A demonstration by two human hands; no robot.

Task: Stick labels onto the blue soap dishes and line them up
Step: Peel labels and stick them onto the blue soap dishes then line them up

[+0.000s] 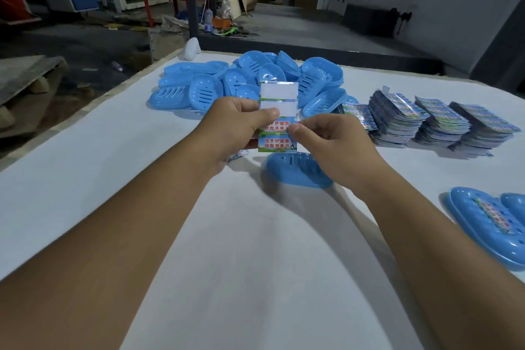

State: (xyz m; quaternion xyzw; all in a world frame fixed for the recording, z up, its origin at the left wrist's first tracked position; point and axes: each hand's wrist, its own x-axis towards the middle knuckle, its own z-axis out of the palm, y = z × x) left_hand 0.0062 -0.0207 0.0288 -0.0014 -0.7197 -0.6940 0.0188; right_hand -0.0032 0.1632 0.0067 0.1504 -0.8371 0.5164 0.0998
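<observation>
My left hand grips a label sheet upright above the table; its two upper slots are blank white and two printed labels remain lower down. My right hand pinches the edge of the upper printed label. Just below the hands lies a single blue soap dish on the white table, partly hidden by my right hand. A labelled blue soap dish lies at the right edge, with another dish beside it cut off by the frame.
A heap of several unlabelled blue soap dishes sits at the far middle of the white table. Stacks of label sheets stand at the far right. A white object rests at the table's far corner.
</observation>
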